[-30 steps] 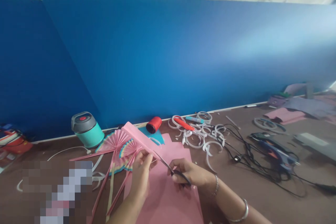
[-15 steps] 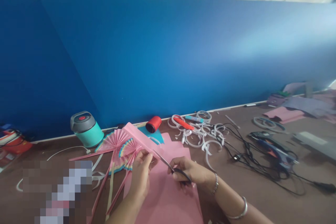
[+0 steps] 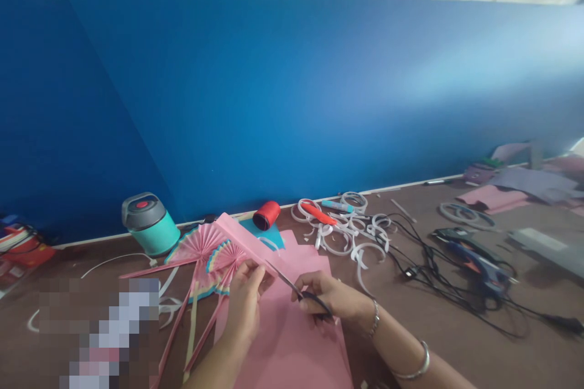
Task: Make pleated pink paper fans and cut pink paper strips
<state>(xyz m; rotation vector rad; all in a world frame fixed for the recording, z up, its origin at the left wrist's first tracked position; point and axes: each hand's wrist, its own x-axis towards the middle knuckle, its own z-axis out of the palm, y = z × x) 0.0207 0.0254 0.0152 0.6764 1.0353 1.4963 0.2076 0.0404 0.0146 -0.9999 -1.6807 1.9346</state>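
Observation:
A folded strip of pink paper [image 3: 237, 238] is pinched between the thumb and fingers of my left hand [image 3: 246, 295]. My right hand [image 3: 326, 298] grips black-handled scissors [image 3: 314, 304], their blades at the strip's near end, close to my left fingertips. Whether the blades are parted is hard to make out. Under both hands lie larger pink paper sheets [image 3: 287, 346]. Just left of my left hand rest pleated pink paper fans [image 3: 203, 244] with blue and yellow edges and long pink handles.
A turquoise container [image 3: 157, 234] with a grey lid and a red thread spool [image 3: 267, 216] stand near the blue partition [image 3: 274, 103]. Curled white strips [image 3: 340, 240] lie right of centre. Farther right are tangled black cables [image 3: 438, 279] and a blue glue gun [image 3: 483, 270].
Almost nothing differs. Both hands, the scissors and the pink strip keep their places, with only a very slight shift of the view.

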